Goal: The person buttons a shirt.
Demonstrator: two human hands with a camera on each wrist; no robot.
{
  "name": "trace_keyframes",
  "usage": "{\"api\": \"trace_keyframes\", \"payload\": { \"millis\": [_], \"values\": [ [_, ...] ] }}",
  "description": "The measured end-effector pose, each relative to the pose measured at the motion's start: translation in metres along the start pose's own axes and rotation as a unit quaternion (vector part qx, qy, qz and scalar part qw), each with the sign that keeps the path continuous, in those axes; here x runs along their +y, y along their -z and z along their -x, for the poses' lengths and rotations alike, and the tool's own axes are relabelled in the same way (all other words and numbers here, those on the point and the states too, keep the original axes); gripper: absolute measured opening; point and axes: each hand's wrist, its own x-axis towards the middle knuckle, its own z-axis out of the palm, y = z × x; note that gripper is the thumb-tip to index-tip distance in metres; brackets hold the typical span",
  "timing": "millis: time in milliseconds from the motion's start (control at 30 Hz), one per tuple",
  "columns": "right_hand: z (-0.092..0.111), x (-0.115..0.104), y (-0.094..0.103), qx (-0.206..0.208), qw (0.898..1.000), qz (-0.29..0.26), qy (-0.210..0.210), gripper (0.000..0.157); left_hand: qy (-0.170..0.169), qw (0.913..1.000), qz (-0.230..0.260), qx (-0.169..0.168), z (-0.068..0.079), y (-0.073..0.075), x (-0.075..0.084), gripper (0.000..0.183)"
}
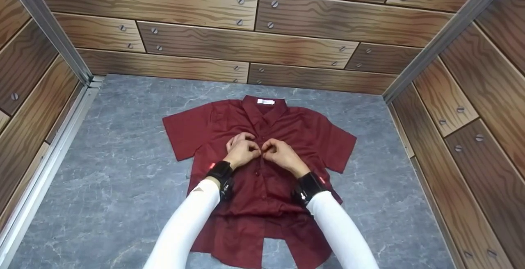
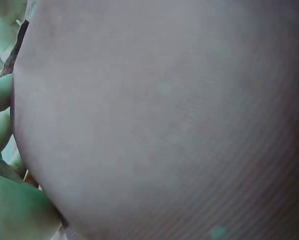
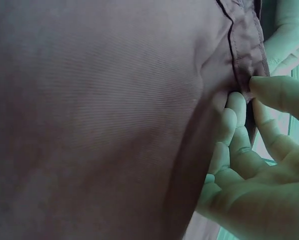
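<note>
A dark red short-sleeved shirt [image 1: 229, 199] lies front up, collar away from me, with its two front edges meeting along the middle. At the upper chest my left hand [image 1: 242, 151] pinches the button edge between thumb and fingers. Facing it, my right hand [image 1: 283, 155] pinches the same strip, fingertips close to the left ones. In the right wrist view, thumb and fingers grip the stitched placket [image 3: 247, 45], and cloth fills the left side. Fabric covers most of the left wrist view, hiding much of that hand. The button between the fingertips is hidden.
The shirt lies on a grey marbled tabletop [image 1: 123, 146]. Wood-print panels [image 1: 197, 43] with metal corner posts [image 1: 447, 35] stand behind and at both sides. Below the hands, a button [image 1: 257, 174] shows on the placket, and the lower hem parts at the front.
</note>
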Motion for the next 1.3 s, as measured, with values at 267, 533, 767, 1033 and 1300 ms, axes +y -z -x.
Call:
{"api": "trace_keyframes", "payload": {
  "millis": [267,533,767,1033,1300],
  "values": [
    [0.0004,-0.0011,-0.0032,0.014,1.0,0.023,0.004,0.019,0.004,0.9999,-0.003,-0.011,-0.0015,0.0,-0.0017,0.008],
    [-0.0014,0.0023,-0.0057,0.025,0.999,0.048,0.003,0.018,0.015,0.9986,0.026,-0.045,-0.0028,0.0046,-0.0013,0.016],
    [-0.0021,0.0026,-0.0062,0.026,0.998,0.058,0.007,0.018,0.013,0.9973,0.028,-0.067,-0.0024,0.0079,-0.0034,0.022],
    [-0.0007,0.0015,-0.0052,0.023,0.998,0.05,0.005,0.019,-0.002,0.9982,0.02,-0.056,-0.0007,0.0069,-0.0043,0.018],
    [-0.0002,0.0049,-0.0018,0.024,0.999,0.037,-0.026,0.015,0.005,0.9986,0.028,-0.044,-0.0027,0.0059,-0.0039,0.015]
  ]
}}
